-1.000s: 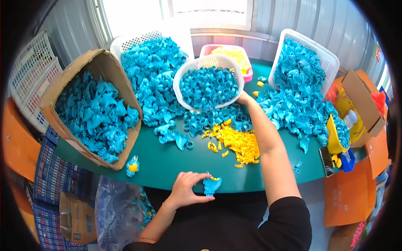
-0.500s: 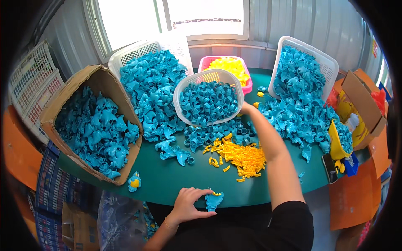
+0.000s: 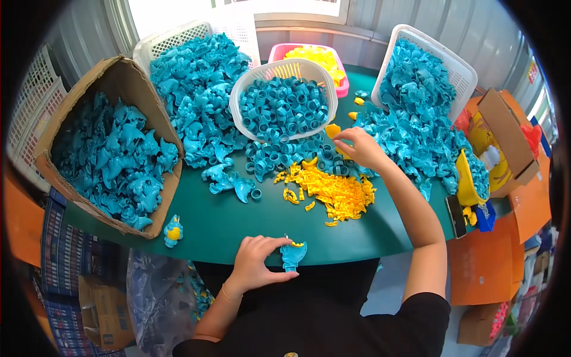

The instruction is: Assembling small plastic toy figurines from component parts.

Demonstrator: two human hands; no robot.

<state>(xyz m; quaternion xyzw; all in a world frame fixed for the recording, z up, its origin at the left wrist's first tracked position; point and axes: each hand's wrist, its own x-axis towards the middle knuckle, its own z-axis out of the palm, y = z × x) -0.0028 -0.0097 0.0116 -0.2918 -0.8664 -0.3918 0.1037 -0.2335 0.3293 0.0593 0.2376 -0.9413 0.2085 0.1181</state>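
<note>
At the table's near edge my left hand (image 3: 254,262) pinches a blue plastic toy part (image 3: 292,256) between thumb and forefinger; a small yellow piece lies along its top. My right hand (image 3: 363,150) is raised right of the white bowl, its fingers closed on a curved yellow plastic piece (image 3: 333,131), partly covered by the fingertips. Below that hand lies a heap of small yellow parts (image 3: 336,193). Several blue rings (image 3: 285,107) fill the bowl, and more are spilled in front of it. A blue and yellow toy figure (image 3: 173,231) stands alone at the left.
A cardboard box (image 3: 169,128) of blue parts stands on the left. White baskets (image 3: 467,77) at the back spill blue parts onto the green table (image 3: 238,229). Behind the bowl sits a pink basin (image 3: 343,89) of yellow pieces. A phone (image 3: 456,217) and yellow container (image 3: 464,184) are at right.
My right hand has come back from behind the bowl's right side toward me, now with a yellow piece in its fingers. My left hand keeps its hold; the whole view has shifted.
</note>
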